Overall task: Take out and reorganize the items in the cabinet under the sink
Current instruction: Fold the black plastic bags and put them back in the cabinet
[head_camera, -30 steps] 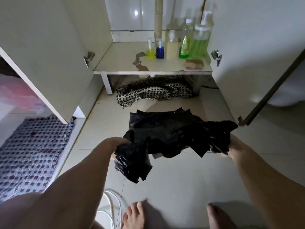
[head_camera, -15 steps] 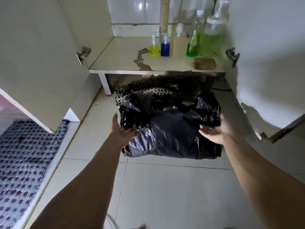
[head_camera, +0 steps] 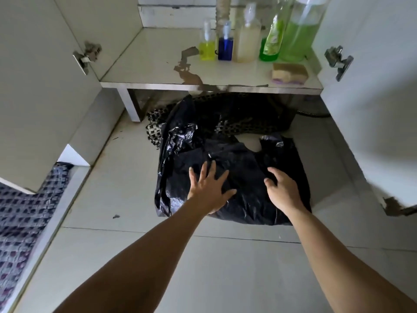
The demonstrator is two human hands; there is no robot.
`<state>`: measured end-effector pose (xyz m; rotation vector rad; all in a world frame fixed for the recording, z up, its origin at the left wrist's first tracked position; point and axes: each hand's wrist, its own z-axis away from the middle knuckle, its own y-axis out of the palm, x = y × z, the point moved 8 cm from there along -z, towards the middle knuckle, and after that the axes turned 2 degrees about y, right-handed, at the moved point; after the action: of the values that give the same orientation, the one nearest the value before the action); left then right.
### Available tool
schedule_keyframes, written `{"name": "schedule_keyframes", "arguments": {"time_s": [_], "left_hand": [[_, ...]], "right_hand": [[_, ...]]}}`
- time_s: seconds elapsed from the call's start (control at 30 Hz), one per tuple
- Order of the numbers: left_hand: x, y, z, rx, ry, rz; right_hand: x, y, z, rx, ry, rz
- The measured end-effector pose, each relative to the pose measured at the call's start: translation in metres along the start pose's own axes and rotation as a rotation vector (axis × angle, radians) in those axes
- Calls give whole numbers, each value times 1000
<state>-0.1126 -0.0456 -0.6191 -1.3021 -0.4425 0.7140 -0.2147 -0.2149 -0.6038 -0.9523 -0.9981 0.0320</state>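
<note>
A pile of black plastic bags lies on the tiled floor in front of the open cabinet. My left hand presses flat on its near left part with fingers spread. My right hand rests on its near right part, fingers slightly bent against the plastic. On the cabinet shelf stand a yellow pump bottle, a blue pump bottle, a pale bottle, a green dish-soap bottle and a large green jug. A sponge lies near the shelf's front right.
A black-and-white checked cloth lies under the shelf behind the bags. Both cabinet doors stand open, left and right. A patterned mat lies at the far left. A drain pipe rises behind the bottles.
The bags went from held up in both hands to lying on the floor near the cabinet. Both hands moved from the pile's sides onto its top.
</note>
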Motion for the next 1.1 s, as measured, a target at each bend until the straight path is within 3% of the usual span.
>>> {"name": "schedule_keyframes", "arguments": {"time_s": [0.1,0.17,0.3,0.57,0.9,1.1], "left_hand": [[9,25,-14,109,-25,24],[13,36,-16,145,-40,53],[13,43,-21,154,-37,59],[9,66,-18,205,-41,140],[-16,96,30,343,-47,246],[-56,93,69,467,-6,282]], "right_hand": [[-25,-37,15,-309,44,-103],[-57,-44,29,-336,197,-131],[-110,-17,47,-149,530,-361],[-122,15,31,80,681,-820],[-110,0,68,325,623,-727],[-107,-37,105,354,657,-619]]}}
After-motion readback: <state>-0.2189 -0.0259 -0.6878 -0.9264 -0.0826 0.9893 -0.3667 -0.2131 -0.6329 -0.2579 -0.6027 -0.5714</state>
